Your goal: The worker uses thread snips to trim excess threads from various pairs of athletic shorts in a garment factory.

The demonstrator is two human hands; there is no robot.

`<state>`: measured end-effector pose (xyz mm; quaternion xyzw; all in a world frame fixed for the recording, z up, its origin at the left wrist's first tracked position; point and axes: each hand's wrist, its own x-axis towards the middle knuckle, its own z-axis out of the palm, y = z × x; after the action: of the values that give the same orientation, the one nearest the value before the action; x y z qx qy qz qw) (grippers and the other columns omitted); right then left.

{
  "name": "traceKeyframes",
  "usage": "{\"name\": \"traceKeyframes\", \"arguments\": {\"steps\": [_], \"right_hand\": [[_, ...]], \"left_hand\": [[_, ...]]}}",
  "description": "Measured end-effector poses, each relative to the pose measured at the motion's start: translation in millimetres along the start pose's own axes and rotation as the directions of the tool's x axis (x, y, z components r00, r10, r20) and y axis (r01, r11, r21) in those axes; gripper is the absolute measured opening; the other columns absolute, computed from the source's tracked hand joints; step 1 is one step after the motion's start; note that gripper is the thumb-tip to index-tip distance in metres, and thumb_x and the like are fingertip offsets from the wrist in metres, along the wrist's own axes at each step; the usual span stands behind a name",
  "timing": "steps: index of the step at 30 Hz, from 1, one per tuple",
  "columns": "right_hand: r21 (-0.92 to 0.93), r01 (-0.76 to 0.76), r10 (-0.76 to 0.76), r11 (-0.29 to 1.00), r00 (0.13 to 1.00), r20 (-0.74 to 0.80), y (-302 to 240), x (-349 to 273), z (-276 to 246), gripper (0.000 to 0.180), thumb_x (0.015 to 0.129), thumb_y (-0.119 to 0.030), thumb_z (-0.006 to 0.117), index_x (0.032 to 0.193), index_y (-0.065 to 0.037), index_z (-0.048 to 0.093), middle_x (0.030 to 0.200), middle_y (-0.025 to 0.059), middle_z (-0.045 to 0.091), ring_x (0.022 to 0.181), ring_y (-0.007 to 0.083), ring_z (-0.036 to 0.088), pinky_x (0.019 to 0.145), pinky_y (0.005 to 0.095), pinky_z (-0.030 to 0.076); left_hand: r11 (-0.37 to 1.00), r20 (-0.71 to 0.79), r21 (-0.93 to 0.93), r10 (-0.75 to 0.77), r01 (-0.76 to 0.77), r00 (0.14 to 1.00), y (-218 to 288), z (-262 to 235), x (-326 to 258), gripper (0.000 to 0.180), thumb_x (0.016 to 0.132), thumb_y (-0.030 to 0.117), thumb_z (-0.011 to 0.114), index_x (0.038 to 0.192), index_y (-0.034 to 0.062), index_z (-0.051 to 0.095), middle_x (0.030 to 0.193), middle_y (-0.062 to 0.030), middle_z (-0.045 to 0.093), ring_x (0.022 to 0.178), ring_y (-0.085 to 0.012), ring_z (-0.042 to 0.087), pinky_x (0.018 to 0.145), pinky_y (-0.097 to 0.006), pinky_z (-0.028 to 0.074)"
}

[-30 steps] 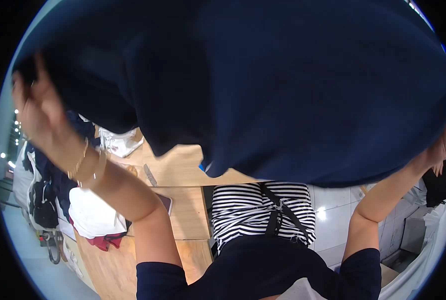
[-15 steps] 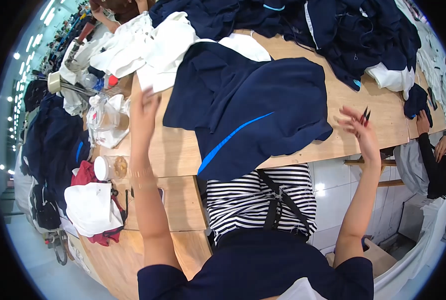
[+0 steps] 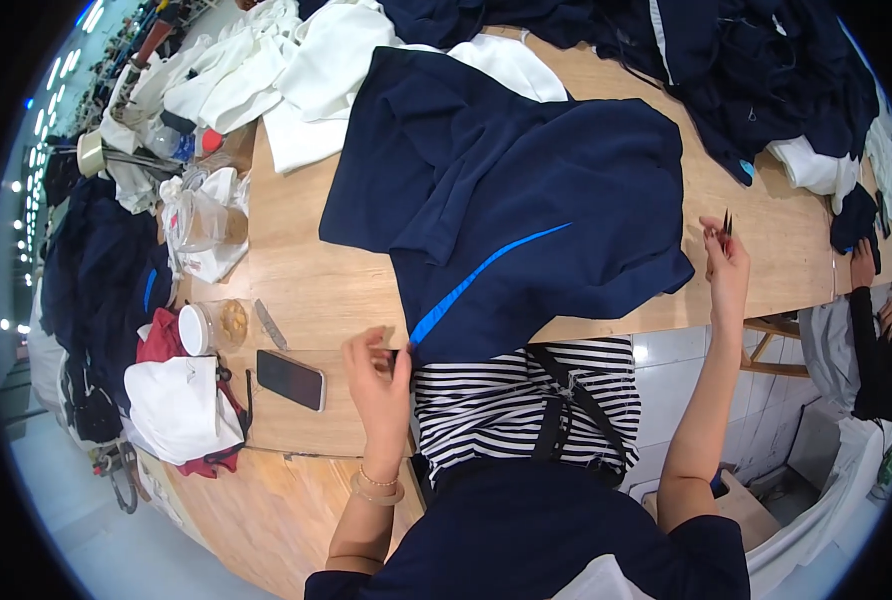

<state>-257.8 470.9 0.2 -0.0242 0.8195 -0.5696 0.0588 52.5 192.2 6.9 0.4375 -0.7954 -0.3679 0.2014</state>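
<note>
The wooden counter carries one navy garment, spread with folds in front of the wearer; its lower edge overhangs the counter's near edge. One curved blue stripe crosses the garment. One navy cloth pile lies beyond it at far right; white cloths, overlapping and not countable, lie at far left.

Two forearms extend upward from the lower edge. The left hand is at the garment's lower left corner, beside the stripe's end, fingers bent, thumb apart and pointing up; whether it grips the fabric cannot be told. The right hand is raised to the right of the garment, clear of it, fingers curled closed around one black pointed tool, tip upward.

Left of the garment, count: one clear container, one clear jar on its side with one white lid, one dark-screened phone, one narrow grey blade. Two bracelets encircle the left wrist.
</note>
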Motion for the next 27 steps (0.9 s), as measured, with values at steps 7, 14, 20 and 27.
{"name": "traceKeyframes", "arguments": {"steps": [7,14,20,27], "right_hand": [[0.571,-0.112,-0.065,0.813,0.958,0.280,-70.4,-28.5,64.0,0.018,0.096,-0.017,0.053,0.106,-0.004,0.058,0.077,-0.0055,0.044,0.058,0.0012,0.033,0.050,0.0176,0.026],[0.372,-0.041,-0.076,0.928,0.953,0.293,-56.7,-21.2,35.1,0.023,0.096,-0.021,0.053,0.110,-0.003,0.056,0.084,-0.0027,0.051,0.069,0.0028,0.044,0.062,0.0168,0.036],[0.096,0.313,-0.328,0.945,0.895,0.302,-54.2,-9.2,36.9,0.019,0.086,-0.006,0.063,0.105,-0.002,0.062,0.093,0.0038,0.059,0.089,0.0126,0.058,0.082,0.0244,0.046],[-0.218,0.583,-0.468,0.783,0.783,0.410,-74.3,-4.0,62.2,0.015,0.076,-0.007,0.070,0.089,-0.002,0.063,0.081,0.0071,0.061,0.076,0.0197,0.054,0.067,0.0298,0.045]], "left_hand": [[0.637,0.049,-0.196,0.766,-0.746,0.641,114.5,101.1,64.3,0.023,0.080,-0.002,0.065,0.103,-0.0003,0.063,0.097,-0.0116,0.056,0.085,-0.0259,0.059,0.072,-0.031,0.051],[0.604,0.255,-0.064,0.779,-0.794,0.572,98.5,152.5,97.0,0.012,0.078,0.001,0.065,0.090,0.0002,0.066,0.088,-0.0080,0.061,0.080,-0.0247,0.060,0.073,-0.034,0.051],[0.609,0.187,-0.143,0.791,-0.780,0.583,97.8,149.5,100.7,0.011,0.079,-0.001,0.063,0.090,0.0002,0.063,0.076,-0.0115,0.063,0.065,-0.0267,0.063,0.061,-0.033,0.052],[0.659,0.176,-0.229,0.752,-0.717,0.635,108.4,140.2,97.2,0.008,0.083,-0.001,0.062,0.091,0.0005,0.061,0.077,-0.0122,0.065,0.064,-0.0233,0.065,0.058,-0.027,0.051]]}}
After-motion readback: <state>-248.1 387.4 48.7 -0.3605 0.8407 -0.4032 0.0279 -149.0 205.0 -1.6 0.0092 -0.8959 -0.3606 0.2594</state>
